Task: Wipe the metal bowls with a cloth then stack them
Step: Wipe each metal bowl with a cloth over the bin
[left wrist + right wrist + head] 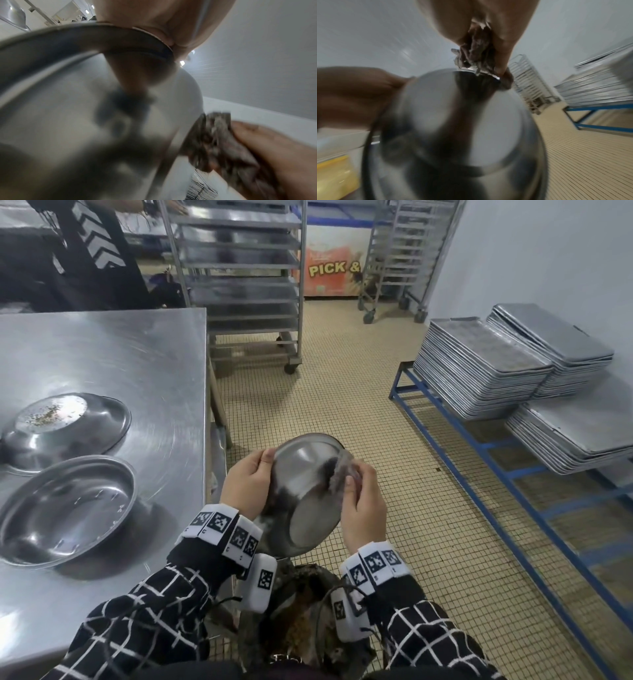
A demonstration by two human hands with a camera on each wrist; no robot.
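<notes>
Beside the table [164,344], over the tiled floor, the left hand [245,481] is gripping a metal bowl [305,491] by its rim, tilting its underside toward the person, presumably to expose it for wiping. The right hand [363,501], its grip clamped on a bunched cloth [337,474], is pressing it against the bowl's far edge. Two bowls are waiting on the table: one upturned [65,426], one upright [68,508].

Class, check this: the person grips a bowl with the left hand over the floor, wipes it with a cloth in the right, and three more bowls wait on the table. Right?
Not quite. The head view shows two bowls on the table, not three. The rest stands: left hand grips the bowl, right hand holds the cloth.
</notes>
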